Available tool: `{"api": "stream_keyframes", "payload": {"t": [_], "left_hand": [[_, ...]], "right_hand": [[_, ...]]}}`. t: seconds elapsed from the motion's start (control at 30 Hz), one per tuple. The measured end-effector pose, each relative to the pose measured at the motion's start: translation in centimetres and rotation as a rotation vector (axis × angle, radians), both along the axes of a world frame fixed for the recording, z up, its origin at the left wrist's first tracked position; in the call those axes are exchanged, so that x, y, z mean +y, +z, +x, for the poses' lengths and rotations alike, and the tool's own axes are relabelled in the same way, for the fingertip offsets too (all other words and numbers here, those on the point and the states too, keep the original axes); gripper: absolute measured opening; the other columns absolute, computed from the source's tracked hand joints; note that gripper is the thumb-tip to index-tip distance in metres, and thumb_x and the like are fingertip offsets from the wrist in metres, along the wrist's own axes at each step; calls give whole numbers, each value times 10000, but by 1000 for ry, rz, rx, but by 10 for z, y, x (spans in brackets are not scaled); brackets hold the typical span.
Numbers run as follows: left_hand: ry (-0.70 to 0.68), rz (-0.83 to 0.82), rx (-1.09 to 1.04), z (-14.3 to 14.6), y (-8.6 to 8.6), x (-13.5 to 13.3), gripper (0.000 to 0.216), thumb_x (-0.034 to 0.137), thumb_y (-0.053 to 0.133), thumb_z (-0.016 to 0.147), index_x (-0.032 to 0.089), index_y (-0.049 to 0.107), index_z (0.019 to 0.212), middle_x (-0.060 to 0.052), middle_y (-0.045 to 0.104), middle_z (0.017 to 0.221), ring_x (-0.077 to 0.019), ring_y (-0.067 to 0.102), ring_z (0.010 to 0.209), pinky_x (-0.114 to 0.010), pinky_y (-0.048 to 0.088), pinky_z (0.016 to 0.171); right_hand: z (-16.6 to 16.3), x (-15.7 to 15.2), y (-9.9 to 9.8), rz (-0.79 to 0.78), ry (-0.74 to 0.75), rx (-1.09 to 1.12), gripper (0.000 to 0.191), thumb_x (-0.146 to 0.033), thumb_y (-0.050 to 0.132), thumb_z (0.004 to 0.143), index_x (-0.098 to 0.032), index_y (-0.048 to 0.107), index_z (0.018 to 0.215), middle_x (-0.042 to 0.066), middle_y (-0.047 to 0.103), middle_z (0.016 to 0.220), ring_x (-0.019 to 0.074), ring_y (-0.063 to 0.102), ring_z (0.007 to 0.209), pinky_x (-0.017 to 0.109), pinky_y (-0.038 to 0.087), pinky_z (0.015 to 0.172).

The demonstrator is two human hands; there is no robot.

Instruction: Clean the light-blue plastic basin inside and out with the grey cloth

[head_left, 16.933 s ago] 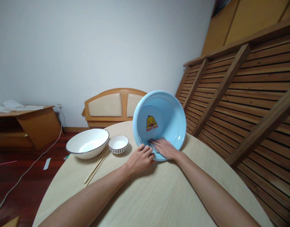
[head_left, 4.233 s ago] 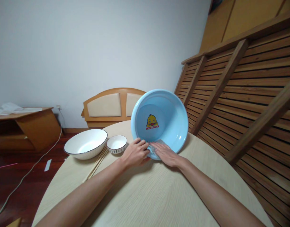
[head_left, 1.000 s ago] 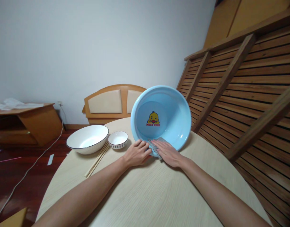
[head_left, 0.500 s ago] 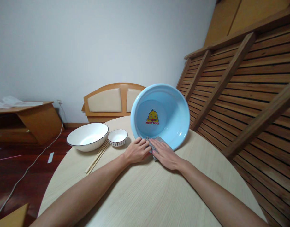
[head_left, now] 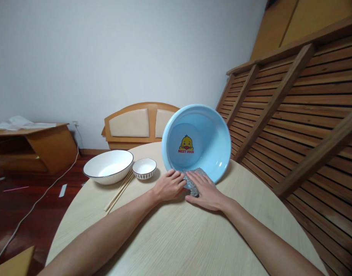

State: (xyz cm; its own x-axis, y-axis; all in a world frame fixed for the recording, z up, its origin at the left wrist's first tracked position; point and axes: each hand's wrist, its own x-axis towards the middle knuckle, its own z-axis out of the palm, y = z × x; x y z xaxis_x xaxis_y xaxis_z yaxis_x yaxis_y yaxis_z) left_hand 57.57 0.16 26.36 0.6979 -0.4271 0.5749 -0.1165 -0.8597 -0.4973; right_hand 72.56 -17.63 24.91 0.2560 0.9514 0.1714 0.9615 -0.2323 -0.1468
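A blue basin (head_left: 208,142) tilts, mouth toward me, near the table's (head_left: 193,237) far right edge — my left hand (head_left: 169,186) gripping its near rim, right hand (head_left: 207,192) (fingers spread) flat on a gray cloth (head_left: 194,189) there.

we take this for a room in a home, most likely a bedroom. at the far side we see a wooden headboard (head_left: 129,123) with cream padded panels; on the right, a slatted wooden frame (head_left: 302,115) (it looks to us like a bed base) stands tilted. far left, a low wooden cabinet (head_left: 53,147) sits on a dark red floor (head_left: 40,226). near us, a pale round table (head_left: 176,237) bears household ware: two white bowls (head_left: 108,166), chopsticks (head_left: 118,193) and a blue basin (head_left: 210,142) with a cartoon duck (head_left: 186,143).
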Motion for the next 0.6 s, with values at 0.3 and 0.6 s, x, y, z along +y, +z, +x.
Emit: {"api": "stream_keyframes", "payload": {"t": [0.3,0.6], "left_hand": [[11,10,26,4,2,-4,211,357,572,1019,170,625,937,-61,666,944,-211,566,935,-365,357,811],[0,13,28,3,1,-4,195,369,610,1005,180,636,972,-53,679,984,-205,566,956,-362,371,827]], "right_hand": [[31,-8,5,-39,-143,2,777,-736,319,990,-291,301,1628,64,293,1682,336,171,1564,618,118,1249],[6,1,-3,12,56,58,993,-757,526,902,-255,134,1664,95,216,1705,355,176,1560,584,154,1257]]}}
